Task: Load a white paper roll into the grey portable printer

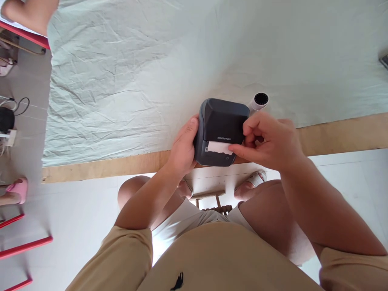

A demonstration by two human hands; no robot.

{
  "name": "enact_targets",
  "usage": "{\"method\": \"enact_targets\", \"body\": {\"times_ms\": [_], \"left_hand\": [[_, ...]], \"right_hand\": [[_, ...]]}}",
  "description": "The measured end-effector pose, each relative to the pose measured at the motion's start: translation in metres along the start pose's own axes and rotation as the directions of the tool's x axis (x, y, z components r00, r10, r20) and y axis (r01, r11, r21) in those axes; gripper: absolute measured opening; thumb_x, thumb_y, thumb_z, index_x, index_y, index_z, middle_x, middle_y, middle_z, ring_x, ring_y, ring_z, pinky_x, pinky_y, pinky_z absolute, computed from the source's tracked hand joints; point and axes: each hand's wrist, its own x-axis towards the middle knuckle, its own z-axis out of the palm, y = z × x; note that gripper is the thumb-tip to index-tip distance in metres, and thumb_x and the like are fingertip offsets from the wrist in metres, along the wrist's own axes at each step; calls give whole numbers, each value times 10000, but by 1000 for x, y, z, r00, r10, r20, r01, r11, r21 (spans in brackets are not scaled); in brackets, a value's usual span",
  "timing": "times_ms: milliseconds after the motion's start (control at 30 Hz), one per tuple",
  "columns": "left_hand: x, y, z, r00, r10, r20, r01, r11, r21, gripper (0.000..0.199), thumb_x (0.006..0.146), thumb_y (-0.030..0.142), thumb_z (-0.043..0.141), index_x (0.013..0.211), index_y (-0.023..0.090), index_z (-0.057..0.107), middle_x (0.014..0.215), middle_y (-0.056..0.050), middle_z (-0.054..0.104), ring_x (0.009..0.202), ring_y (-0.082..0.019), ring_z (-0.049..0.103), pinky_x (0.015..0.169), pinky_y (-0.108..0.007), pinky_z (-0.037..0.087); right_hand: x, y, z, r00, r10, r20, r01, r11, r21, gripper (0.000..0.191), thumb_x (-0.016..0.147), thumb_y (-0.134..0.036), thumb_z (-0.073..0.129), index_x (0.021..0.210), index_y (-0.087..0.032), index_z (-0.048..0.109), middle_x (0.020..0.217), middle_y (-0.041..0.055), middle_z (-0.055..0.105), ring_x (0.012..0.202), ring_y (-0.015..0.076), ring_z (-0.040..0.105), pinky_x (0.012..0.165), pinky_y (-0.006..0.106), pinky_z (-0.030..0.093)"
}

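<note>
A dark label printer (226, 121) with a rounded lid is held at the table's near edge, its front towards me. From its front slot sticks a short white paper strip (218, 148) with an uneven lower edge. My left hand (184, 145) is closed along the printer's left side, thumb up by the lid. At the right side is my right hand (268, 141). Its thumb tip touches the right end of the strip, while its curled fingers rest against the lid's right edge. Just behind that hand, a white cylinder (257, 102) with a dark perforated end is partly hidden.
A pale creased cloth (121, 81) covers the table, with a bare wooden edge (136, 165) along the front. Another person's arm (33, 16) shows at the top left. Red bars (27, 247) and a pink shoe (18, 190) are at the left. A dark object (384, 60) lies far right.
</note>
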Motion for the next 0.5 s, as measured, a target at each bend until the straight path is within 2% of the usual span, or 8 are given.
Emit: {"method": "enact_targets", "body": {"times_ms": [67, 133, 233, 300, 333, 400, 433, 500], "left_hand": [[1, 1, 0, 999, 1, 44, 1, 999, -42, 452, 1062, 684, 850, 983, 243, 795, 1122, -38, 921, 1435, -369, 865, 1096, -472, 788], [0, 2, 0, 995, 5, 101, 0, 999, -49, 490, 1017, 716, 898, 1039, 236, 803, 1154, -59, 928, 1427, -389, 871, 1078, -477, 783], [-2, 1, -4, 989, -13, 149, 12, 1000, 7, 589, 961, 745, 960, 1213, 237, 801, 1176, -78, 938, 1328, -384, 904, 981, -446, 769], [-3, 0, -7, 989, -35, 143, 29, 999, 45, 665, 949, 770, 955, 1309, 240, 775, 1128, -80, 938, 1181, -367, 930, 844, -410, 735], [-3, -1, -8, 989, -45, 140, 38, 998, 58, 687, 950, 773, 945, 1344, 240, 762, 1106, -79, 936, 1110, -358, 935, 786, -399, 713], [-4, -2, -10, 990, -47, 136, 37, 996, 75, 694, 969, 772, 918, 1377, 238, 747, 1092, -78, 934, 1022, -343, 933, 729, -390, 686], [-4, -2, -11, 989, -37, 140, 25, 996, 87, 687, 987, 766, 904, 1397, 237, 744, 1121, -80, 936, 1032, -338, 932, 750, -394, 696], [-5, -2, -11, 986, -11, 166, -9, 993, 119, 685, 1028, 756, 872, 1460, 242, 736, 1215, -85, 938, 1102, -330, 929, 831, -404, 721]], "right_hand": [[-1, -2, 3, 998, -23, -64, 20, 998, -54, 365, 914, -246, 932, 941, -303, 572, 611, -135, 610, 456, 89, 458, 467, 291, 322], [-2, -7, 9, 980, -23, -198, 3, 995, -100, 296, 970, -259, 888, 933, -309, 599, 591, -129, 611, 436, 99, 467, 461, 308, 318], [0, -15, 18, 902, 20, -432, -49, 997, -55, 159, 1070, -262, 776, 1003, -329, 648, 594, -115, 626, 444, 128, 582, 449, 313, 335], [3, -18, 23, 853, 46, -520, -59, 998, -8, 81, 1124, -285, 707, 1079, -336, 664, 701, -80, 716, 535, 158, 706, 460, 319, 366], [4, -19, 25, 839, 50, -542, -61, 998, -2, 52, 1137, -300, 690, 1107, -335, 664, 781, -58, 769, 583, 168, 744, 469, 322, 376], [8, -19, 26, 828, 46, -559, -71, 997, -23, 23, 1139, -319, 681, 1124, -329, 666, 914, -32, 844, 601, 163, 730, 485, 325, 393], [9, -18, 25, 834, 40, -550, -80, 996, -50, 27, 1132, -318, 682, 1107, -326, 673, 941, -31, 862, 586, 154, 703, 494, 325, 403], [10, -19, 22, 884, 31, -466, -110, 983, -145, 71, 1111, -276, 684, 1063, -321, 710, 931, -35, 868, 578, 147, 665, 535, 332, 430]]}}
